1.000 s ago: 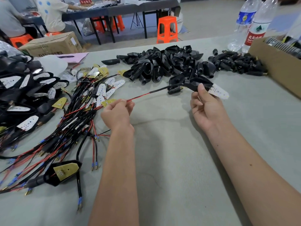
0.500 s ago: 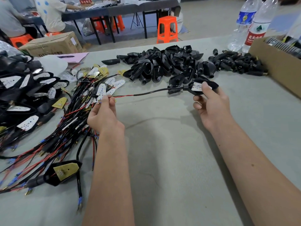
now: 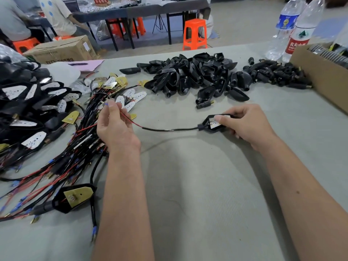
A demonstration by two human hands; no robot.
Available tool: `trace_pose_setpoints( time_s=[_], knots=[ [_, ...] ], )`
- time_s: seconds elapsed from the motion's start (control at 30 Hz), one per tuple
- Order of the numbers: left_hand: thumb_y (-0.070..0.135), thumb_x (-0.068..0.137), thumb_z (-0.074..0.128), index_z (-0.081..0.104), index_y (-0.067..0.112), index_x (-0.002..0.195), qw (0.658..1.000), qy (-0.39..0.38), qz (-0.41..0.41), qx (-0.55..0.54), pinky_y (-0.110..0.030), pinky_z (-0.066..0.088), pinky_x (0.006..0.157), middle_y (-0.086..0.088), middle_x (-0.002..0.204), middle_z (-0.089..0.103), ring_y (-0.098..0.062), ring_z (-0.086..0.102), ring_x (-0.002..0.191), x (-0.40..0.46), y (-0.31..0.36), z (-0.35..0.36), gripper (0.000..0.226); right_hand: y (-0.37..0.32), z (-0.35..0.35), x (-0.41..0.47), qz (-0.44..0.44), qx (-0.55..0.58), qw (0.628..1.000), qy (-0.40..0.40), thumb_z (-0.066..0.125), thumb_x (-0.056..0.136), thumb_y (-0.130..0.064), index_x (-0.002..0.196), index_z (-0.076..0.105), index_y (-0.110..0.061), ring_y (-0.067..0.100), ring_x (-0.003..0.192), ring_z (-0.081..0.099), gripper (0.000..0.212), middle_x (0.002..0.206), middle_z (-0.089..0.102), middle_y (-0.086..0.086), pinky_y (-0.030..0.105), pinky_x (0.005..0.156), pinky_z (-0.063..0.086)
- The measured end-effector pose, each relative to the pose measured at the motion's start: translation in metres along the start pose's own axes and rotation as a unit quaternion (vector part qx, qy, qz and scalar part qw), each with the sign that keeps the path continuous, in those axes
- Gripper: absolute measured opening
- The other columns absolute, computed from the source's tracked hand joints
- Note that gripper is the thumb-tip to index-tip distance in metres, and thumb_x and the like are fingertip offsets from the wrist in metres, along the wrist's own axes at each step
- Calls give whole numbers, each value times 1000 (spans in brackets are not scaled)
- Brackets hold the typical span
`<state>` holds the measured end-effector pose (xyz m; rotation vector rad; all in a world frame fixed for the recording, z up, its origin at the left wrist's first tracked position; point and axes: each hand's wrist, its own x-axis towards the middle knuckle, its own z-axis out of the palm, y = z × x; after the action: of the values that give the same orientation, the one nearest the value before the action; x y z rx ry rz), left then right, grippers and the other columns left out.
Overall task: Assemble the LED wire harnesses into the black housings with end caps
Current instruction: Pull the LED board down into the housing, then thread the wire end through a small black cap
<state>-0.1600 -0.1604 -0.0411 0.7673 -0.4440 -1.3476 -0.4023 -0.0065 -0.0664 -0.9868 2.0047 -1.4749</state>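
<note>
My right hand point(image 3: 246, 123) grips a black housing point(image 3: 208, 125) with a white LED board point(image 3: 214, 123) seated in it, thumb pressing on the board. A black cable point(image 3: 169, 129) runs left from the housing's neck and splits into red and black leads. My left hand point(image 3: 114, 125) pinches those leads near their blue-tipped end, above a tangle of wire harnesses point(image 3: 79, 136). A pile of empty black housings point(image 3: 192, 76) lies behind, with black end caps point(image 3: 278, 74) to its right.
Finished assemblies point(image 3: 24, 102) are heaped at the far left. One housing with a yellow board point(image 3: 75, 197) lies near the front left. A cardboard box point(image 3: 323, 78) and two water bottles point(image 3: 290, 31) stand at the right. A loose end cap point(image 3: 204, 104) lies ahead of my right hand.
The LED board has been drawn into the housing. My right hand came down toward the table with the housing, and my left hand slid along the wire to its end.
</note>
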Motion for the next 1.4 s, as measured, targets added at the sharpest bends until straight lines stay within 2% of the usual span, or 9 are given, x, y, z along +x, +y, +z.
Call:
trace_pose_setpoints(
  time_s=[0.17, 0.43, 0.6, 0.7, 0.83, 0.97, 1.1, 1.3, 1.4],
  knots=[
    [18, 101, 65, 67, 13, 100, 985, -98, 0, 144, -19, 31, 45, 3, 77, 64, -6, 39, 50, -6, -13, 9, 5, -9, -14, 2, 16, -117, 990, -72, 95, 62, -51, 64, 67, -16, 10, 48, 49, 45, 57, 64, -1, 24, 51, 40],
    [8, 94, 66, 76, 12, 95, 837, -252, 223, 431, -19, 40, 65, 10, 76, 64, -2, 51, 63, -17, -39, 20, 11, -41, -14, -19, 107, -301, 885, -338, 83, 73, -63, 53, 67, -20, 15, 42, 45, 50, 55, 65, 4, 17, 40, 32],
    [9, 94, 67, 77, 12, 98, 818, -263, 255, 444, -23, 45, 68, 7, 82, 69, -8, 59, 74, -13, -45, 19, 12, -66, 4, -19, 104, -347, 826, -431, 70, 72, -77, 60, 73, -16, 15, 40, 46, 62, 53, 62, 2, 16, 40, 33],
    [8, 93, 68, 78, 9, 99, 820, -268, 238, 446, -26, 48, 68, 4, 82, 70, -9, 60, 75, -14, -50, 19, 12, -67, 5, 4, 21, -353, 885, -303, 65, 76, -78, 63, 72, -15, 13, 43, 52, 65, 55, 65, -1, 22, 45, 42],
    [8, 90, 73, 78, 10, 98, 839, -273, 186, 433, -29, 55, 72, 4, 86, 75, -11, 66, 77, -17, -55, 21, 10, -34, 23, 40, -181, -334, 925, -6, 70, 96, -32, 94, 70, -20, 21, 92, 62, 12, 99, 68, 0, 40, 86, 51],
    [12, 85, 79, 73, 19, 95, 846, -288, 113, 434, -29, 58, 75, -2, 80, 77, -14, 69, 74, -27, -60, 22, 14, -11, 46, 56, -194, -358, 913, -28, 71, 93, -14, 127, 62, -16, 31, 119, 48, 35, 129, 57, 6, 41, 107, 39],
    [8, 85, 77, 66, 26, 98, 844, -297, 74, 440, -44, 58, 91, -4, 81, 78, -30, 74, 87, -33, -62, 24, 24, 1, 53, 56, -195, -364, 910, 42, 73, 93, -21, 120, 66, -18, 31, 119, 40, 28, 117, 56, 7, 37, 101, 39],
    [10, 82, 82, 60, 19, 105, 847, -291, 48, 442, -47, 58, 90, -1, 82, 79, -27, 74, 87, -36, -62, 24, 34, -2, 45, 46, -211, -336, 916, 61, 71, 95, -16, 110, 72, -15, 29, 121, 37, 15, 115, 54, 3, 38, 106, 38],
    [9, 81, 84, 59, 18, 104, 845, -300, 41, 441, -46, 58, 88, 0, 81, 78, -26, 74, 85, -36, -62, 23, 35, -5, 40, 32, -207, -162, 963, 56, 63, 99, -11, 105, 66, -20, 21, 103, 59, 11, 106, 66, 0, 26, 88, 48]
  ],
)
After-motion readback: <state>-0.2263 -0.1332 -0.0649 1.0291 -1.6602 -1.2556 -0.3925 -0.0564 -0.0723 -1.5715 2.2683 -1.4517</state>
